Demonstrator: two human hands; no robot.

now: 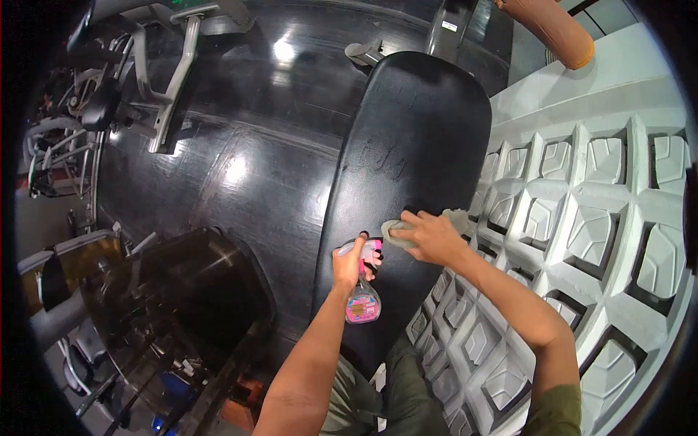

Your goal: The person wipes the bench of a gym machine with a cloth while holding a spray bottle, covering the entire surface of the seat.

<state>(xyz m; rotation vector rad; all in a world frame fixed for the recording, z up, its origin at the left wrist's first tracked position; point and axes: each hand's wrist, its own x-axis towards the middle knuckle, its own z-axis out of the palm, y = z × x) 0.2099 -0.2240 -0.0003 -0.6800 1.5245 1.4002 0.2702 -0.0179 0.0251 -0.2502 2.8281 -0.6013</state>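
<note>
Below me stretches a long black padded bench [414, 145], its surface glossy with a few crease-like marks. My left hand [351, 261] is wrapped round the neck of a clear spray bottle [363, 305] with a pink label and pink trigger, held over the near part of the bench. My right hand [429, 236] presses a pale cloth [396, 232] onto the padding just right of the bottle's head. Part of the cloth is hidden under the fingers, and some of it shows beyond the hand's far side.
A white wall with raised geometric panels [560, 218] runs close along the bench's right side. Grey gym machine frames [174, 87] stand at upper left. A dark translucent machine panel [182, 291] is at lower left. Black flooring [262, 182] shines under lights. A brown padded roller [556, 33] appears at upper right.
</note>
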